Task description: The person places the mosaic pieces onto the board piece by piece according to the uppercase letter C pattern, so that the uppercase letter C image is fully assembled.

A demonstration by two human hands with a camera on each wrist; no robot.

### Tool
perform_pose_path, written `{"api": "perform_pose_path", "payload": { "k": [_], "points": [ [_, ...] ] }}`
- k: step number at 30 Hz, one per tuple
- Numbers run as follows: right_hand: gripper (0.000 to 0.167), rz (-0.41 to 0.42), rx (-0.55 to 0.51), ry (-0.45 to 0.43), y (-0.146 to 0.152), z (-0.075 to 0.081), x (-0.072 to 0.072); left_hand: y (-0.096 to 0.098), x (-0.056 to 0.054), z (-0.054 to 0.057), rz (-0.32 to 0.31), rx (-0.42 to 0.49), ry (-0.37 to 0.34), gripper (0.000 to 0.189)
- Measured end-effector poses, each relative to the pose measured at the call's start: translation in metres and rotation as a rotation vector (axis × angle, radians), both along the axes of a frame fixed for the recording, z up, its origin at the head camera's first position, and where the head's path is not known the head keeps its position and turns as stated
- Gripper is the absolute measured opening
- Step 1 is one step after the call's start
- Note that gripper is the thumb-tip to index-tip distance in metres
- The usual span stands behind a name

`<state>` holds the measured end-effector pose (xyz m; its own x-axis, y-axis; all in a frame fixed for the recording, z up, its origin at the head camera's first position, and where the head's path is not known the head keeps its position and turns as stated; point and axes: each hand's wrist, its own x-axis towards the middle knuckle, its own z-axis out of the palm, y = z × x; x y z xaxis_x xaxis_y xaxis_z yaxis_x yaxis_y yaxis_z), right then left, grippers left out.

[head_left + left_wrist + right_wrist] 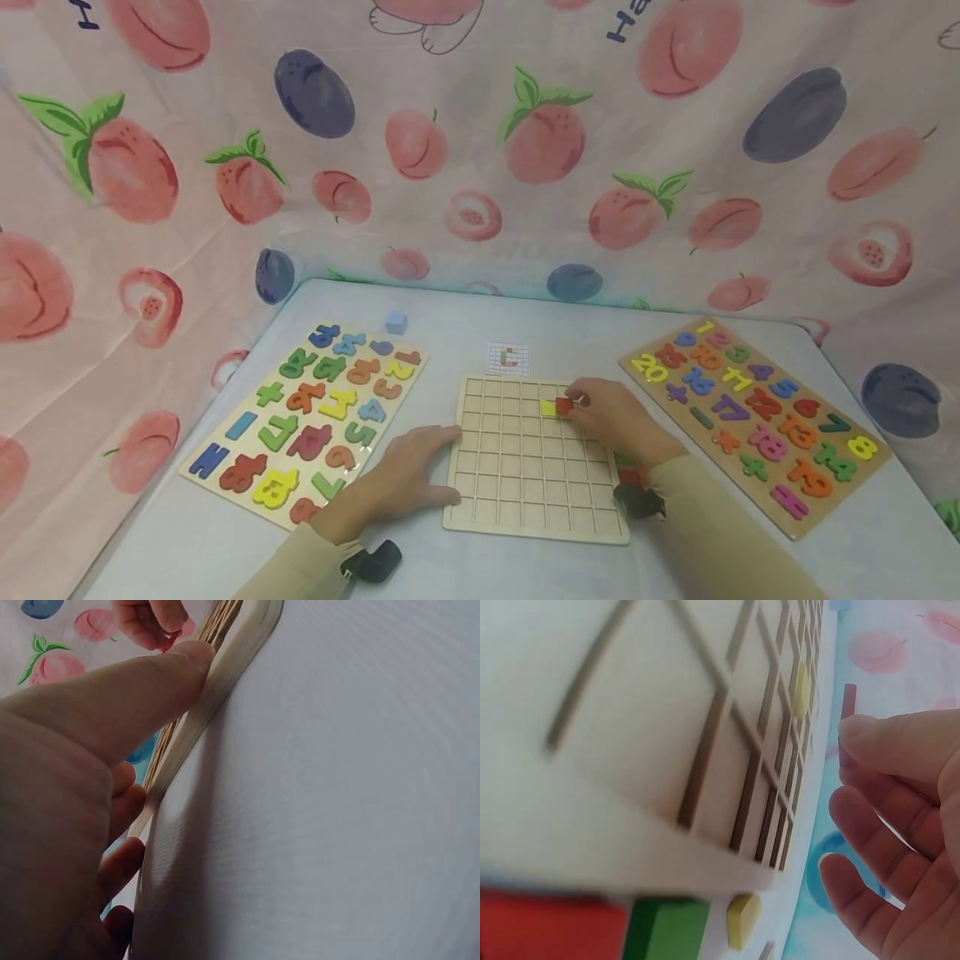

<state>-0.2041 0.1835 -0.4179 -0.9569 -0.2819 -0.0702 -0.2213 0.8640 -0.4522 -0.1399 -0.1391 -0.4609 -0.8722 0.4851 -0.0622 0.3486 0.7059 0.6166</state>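
A light wooden board (525,475) with a grid of square cells lies flat in the middle of the table. Along its left edge, my left hand (401,479) rests with thumb and fingers spread, the thumb (157,682) against the board's side. My right hand (611,412) pinches a thin red square tile (563,406) between thumb and fingers over the board's upper right. Just left of that tile, a yellow tile (548,407) sits in a cell. In the right wrist view the red tile (849,701) stands on edge in the fingertips.
A small picture card (507,358) lies beyond the board, and a light blue cube (396,322) farther left. Number puzzle boards flank it, one left (247,429), one right (701,417). Red (551,930), green (666,930) and yellow (744,921) pieces lie along the grid board's right side.
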Motion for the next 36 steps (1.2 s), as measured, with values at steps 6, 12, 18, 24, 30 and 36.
{"api": "perform_pose_path", "payload": {
  "k": [6,12,18,24,30,36],
  "points": [
    [0.026,0.024,-0.004,-0.005,-0.011,0.0,-0.005,0.0,0.0,0.001,-0.005,-0.005,0.003,0.078],
    [0.026,0.012,0.008,-0.017,-0.02,0.0,-0.009,0.0,-0.001,0.0,-0.004,-0.004,0.002,0.078],
    [0.023,0.021,-0.024,-0.034,-0.026,-0.001,-0.009,0.0,-0.002,-0.002,-0.005,-0.002,0.01,0.078],
    [0.023,0.036,-0.013,-0.024,-0.031,-0.004,-0.011,0.0,-0.002,-0.001,-0.002,-0.001,0.007,0.079],
    [0.025,0.032,0.019,-0.023,-0.036,-0.005,-0.012,0.0,-0.002,-0.003,-0.003,-0.011,0.016,0.079],
    [0.024,0.019,0.042,-0.026,-0.041,-0.007,-0.011,0.0,-0.002,-0.003,0.0,-0.009,0.015,0.079]
  ]
}}
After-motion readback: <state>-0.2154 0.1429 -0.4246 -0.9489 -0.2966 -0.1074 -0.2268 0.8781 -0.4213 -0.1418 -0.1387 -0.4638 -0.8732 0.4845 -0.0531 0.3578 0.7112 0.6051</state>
